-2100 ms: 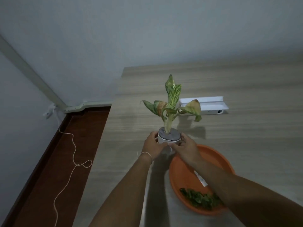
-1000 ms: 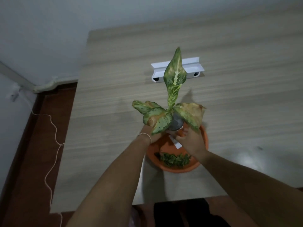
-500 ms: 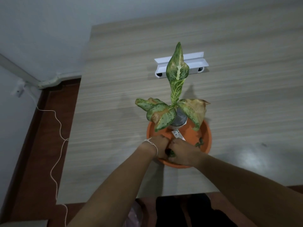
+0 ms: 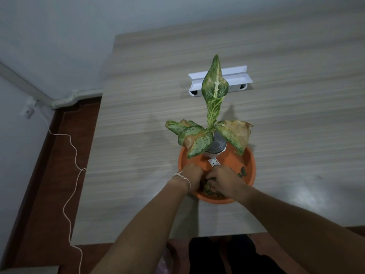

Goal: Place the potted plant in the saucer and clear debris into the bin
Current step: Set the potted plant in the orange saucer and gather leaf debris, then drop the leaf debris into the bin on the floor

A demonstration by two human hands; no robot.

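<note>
White cord [image 4: 69, 147] trailing on the floor at left, left hand [image 4: 192, 177] with fingers curled in the orange saucer [image 4: 249, 162] on the counter [image 4: 138, 135], potted plant [image 4: 214, 135] standing in the saucer's far side, right hand [image 4: 225, 180] with fingers closed on green leaf debris [image 4: 209, 189].

Bare forearms without sleeves, thin white string bracelet [image 4: 182, 177] knotted around the left wrist

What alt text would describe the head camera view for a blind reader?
Both hands, left hand and right hand, gather green leaf debris in an orange saucer where a potted plant stands, on a wooden table.
</note>
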